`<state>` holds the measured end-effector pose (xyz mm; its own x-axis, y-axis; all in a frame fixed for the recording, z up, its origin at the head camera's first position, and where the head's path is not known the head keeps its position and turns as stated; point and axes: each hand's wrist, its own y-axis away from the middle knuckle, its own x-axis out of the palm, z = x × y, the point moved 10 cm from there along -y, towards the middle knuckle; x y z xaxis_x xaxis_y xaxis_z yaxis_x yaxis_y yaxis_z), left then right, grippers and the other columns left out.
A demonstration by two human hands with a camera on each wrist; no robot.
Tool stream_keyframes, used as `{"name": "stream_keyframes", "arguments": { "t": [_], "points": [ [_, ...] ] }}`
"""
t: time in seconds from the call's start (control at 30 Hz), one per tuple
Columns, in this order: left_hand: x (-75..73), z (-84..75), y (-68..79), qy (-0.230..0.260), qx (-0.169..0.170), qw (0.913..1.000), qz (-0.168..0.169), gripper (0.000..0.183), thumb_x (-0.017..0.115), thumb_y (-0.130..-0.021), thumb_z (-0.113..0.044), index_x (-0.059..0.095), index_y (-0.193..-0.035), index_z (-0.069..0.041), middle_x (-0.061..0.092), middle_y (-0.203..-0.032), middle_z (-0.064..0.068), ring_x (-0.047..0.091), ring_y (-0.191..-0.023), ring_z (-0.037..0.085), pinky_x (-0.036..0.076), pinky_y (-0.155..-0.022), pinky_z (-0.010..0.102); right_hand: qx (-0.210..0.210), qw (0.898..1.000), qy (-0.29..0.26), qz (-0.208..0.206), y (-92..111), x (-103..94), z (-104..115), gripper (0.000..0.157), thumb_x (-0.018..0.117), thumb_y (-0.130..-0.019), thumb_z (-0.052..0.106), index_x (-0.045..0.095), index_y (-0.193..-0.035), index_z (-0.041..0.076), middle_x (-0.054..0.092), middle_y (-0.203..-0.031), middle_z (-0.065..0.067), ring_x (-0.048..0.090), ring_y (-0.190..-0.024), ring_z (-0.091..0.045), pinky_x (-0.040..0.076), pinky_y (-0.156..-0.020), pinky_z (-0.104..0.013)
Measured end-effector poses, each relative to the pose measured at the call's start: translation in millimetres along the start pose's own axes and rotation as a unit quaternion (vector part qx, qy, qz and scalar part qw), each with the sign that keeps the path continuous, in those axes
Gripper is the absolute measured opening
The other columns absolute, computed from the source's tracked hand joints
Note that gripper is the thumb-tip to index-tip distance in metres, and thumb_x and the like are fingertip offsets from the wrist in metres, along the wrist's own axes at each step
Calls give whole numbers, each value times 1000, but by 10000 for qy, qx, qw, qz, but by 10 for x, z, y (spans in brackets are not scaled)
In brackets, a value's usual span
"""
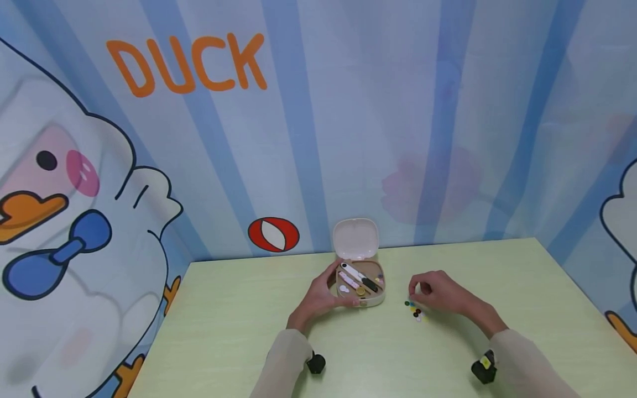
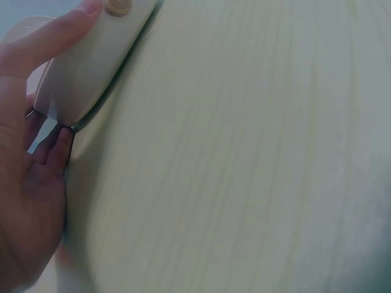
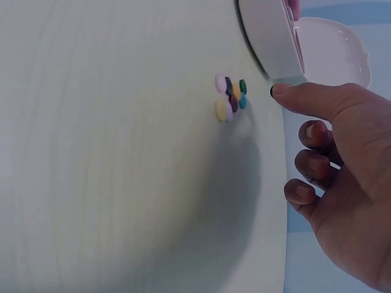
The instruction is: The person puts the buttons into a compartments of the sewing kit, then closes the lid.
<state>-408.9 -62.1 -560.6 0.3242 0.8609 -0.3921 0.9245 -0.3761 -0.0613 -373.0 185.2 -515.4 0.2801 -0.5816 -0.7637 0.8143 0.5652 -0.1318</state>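
A small cream sewing box [image 1: 371, 302] stands on the table with its lid [image 1: 355, 239] raised at the back. My left hand [image 1: 320, 293] grips its left side, thumb along the front wall beside a round tan clasp [image 2: 118, 6]. Inside lie a white-and-black tool [image 1: 359, 276], a pink strip [image 1: 348, 279] and a gold round piece [image 1: 360, 291]. To the box's right, my right hand [image 1: 440, 291] pinches a small black button [image 3: 272, 91], mostly hidden by the thumb. Below those fingertips is a little group of coloured buttons [image 3: 231, 97].
The pale green table [image 1: 239, 309] ends at a blue striped backdrop [image 1: 343, 121] with duck drawings, close behind the raised lid. A black wrist device [image 1: 316, 364] is on the left sleeve, another device [image 1: 484, 367] on the right.
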Motion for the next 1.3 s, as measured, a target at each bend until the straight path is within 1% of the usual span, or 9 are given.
{"name": "stream_keyframes", "arguments": {
  "t": [0.27,0.33,0.47,0.53,0.67,0.83,0.97,1.03,1.3],
  "points": [
    [-4,1,-10,18,121,9999,20,108,96,-75,-32,34,-163,-27,39,-163,-2,40,-148,21,36,-121,39,-119,9998,-140,-78,-172,-53,137,7,75,-96,9,74,-95,15,45,-62,10,38,-55,-4,35,-53,-23],
    [-9,2,-9,22,138,9999,15,108,95,-75,-32,34,-163,-27,39,-163,-2,40,-148,21,36,-121,39,-154,9997,-185,-64,-226,-41,161,7,75,-96,8,74,-96,15,46,-62,10,39,-55,-4,36,-53,-23],
    [-9,2,-11,109,190,9998,14,107,95,-77,-25,33,-164,-25,38,-164,1,40,-148,25,36,-121,43,-221,9994,-265,-36,-329,11,192,7,74,-96,8,74,-97,14,46,-61,10,39,-54,-4,37,-54,-23],
    [-6,0,-8,129,189,9997,9,106,95,-77,-24,33,-163,-25,39,-164,0,40,-148,24,36,-121,43,-262,9992,-284,-42,-374,36,207,7,74,-97,8,74,-96,14,46,-61,10,39,-54,-4,37,-55,-24],
    [-8,-7,4,57,129,9999,-6,107,96,-75,-31,34,-163,-29,40,-163,-3,42,-147,20,37,-120,39,-279,9992,-272,-53,-458,64,242,5,74,-98,10,75,-97,16,46,-60,10,39,-53,-4,37,-55,-24],
    [-11,9,-6,4,76,10000,1,110,96,-73,-37,33,-163,-30,40,-163,-4,42,-147,20,37,-120,41,-199,9994,-249,-96,-558,71,298,3,76,-96,12,76,-99,12,48,-61,9,40,-54,-5,35,-53,-22],
    [-13,16,-19,-51,45,10000,-1,111,96,-73,-39,33,-164,-28,39,-163,-5,42,-147,20,37,-120,41,-173,9995,-226,-136,-622,77,316,5,76,-96,14,75,-97,10,48,-61,9,41,-55,-6,34,-52,-22],
    [-11,11,-20,-48,49,10000,5,111,96,-73,-39,33,-164,-28,40,-163,-5,41,-147,20,37,-120,41,-104,9995,-236,-171,-650,86,296,7,76,-97,15,74,-96,9,48,-62,9,42,-55,-6,34,-52,-22],
    [-13,2,-7,26,31,10000,17,110,96,-74,-39,33,-163,-29,40,-163,-5,41,-147,20,36,-121,40,275,9983,-394,-332,-746,139,179,5,73,-98,15,74,-94,12,50,-63,6,43,-55,-9,35,-51,-23]
  ]
}}
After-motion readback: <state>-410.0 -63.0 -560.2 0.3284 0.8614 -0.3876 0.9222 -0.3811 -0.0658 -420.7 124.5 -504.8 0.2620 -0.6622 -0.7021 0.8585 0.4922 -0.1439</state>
